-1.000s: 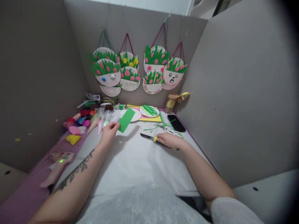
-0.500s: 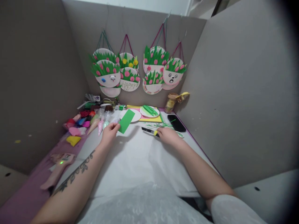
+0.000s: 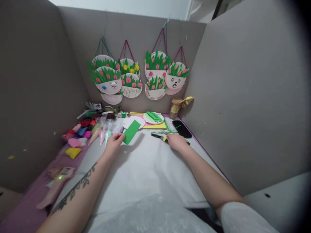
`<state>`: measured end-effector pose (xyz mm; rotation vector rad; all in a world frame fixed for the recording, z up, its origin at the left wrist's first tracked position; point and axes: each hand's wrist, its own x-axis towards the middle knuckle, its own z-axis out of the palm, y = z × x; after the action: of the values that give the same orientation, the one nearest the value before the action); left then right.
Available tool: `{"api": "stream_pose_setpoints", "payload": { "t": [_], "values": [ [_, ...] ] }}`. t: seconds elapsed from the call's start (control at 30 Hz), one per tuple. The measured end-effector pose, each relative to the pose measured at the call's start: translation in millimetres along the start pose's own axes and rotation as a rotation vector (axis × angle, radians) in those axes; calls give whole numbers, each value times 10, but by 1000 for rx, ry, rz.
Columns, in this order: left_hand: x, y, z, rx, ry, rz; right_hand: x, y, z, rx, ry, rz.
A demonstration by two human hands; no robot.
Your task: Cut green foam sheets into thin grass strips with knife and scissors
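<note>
Your left hand [image 3: 115, 144] pinches the green paper [image 3: 131, 132] between thumb and fingers, left of centre above the white sheet [image 3: 138, 174]. Your right hand [image 3: 177, 142], fingers curled in, grips the utility knife [image 3: 160, 137] at right, near the black phone [image 3: 182, 129].

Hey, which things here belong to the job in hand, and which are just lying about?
Seemingly part of the job:
- green paper, in the left hand
- knife, in the right hand
- green strips, likely

Probably just lying about:
- black phone
- brown-lidded cup
- pink device with a green light
</note>
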<state>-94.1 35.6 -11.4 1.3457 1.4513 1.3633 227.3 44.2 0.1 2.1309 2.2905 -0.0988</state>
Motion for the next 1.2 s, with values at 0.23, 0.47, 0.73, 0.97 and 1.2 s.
{"api": "stream_pose_setpoints", "payload": {
  "t": [0.23, 0.47, 0.73, 0.97, 1.2],
  "values": [
    [-26, -11, 32, 19, -24, 21, 103, 206, 47, 361, 139, -72],
    [15, -104, 56, 56, -84, 58, 204, 301, 243, 333, 145, 90],
    [-12, -153, 108, 434, -189, 124, 153, 118, 370, 253, 293, -214],
    [24, -167, 112, 504, -81, 164, -21, -549, 204, 273, 356, -563],
    [-7, -168, 119, 267, -137, -25, 102, -968, 245, -26, 460, -642]
  ]
}}
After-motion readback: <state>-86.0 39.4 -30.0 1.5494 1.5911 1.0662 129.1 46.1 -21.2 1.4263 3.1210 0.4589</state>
